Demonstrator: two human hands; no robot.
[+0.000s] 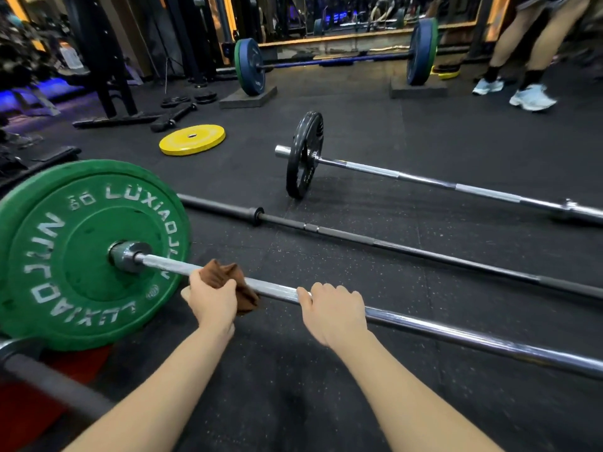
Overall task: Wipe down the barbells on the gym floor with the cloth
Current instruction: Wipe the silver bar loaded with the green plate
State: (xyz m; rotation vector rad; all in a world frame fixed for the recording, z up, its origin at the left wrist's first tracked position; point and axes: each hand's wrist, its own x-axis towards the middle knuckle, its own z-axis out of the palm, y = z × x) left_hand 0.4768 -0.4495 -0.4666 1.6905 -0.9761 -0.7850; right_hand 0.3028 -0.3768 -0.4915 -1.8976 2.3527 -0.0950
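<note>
A chrome barbell (456,334) lies across the black floor in front of me, with a large green plate (75,252) on its left end. My left hand (212,300) grips a brown cloth (228,275) wrapped round the bar, close to the green plate. A little to the right, my right hand (332,313) grips the bare bar. Behind it lies a black bar (408,252) without plates. Further back is a silver barbell (473,190) carrying one black plate (305,154).
A yellow plate (192,139) lies flat on the floor at the back left. A loaded barbell (336,60) with blue and green plates rests on blocks by the mirror. A person's legs in pale shoes (532,97) stand at the far right. A rack base (111,119) is at left.
</note>
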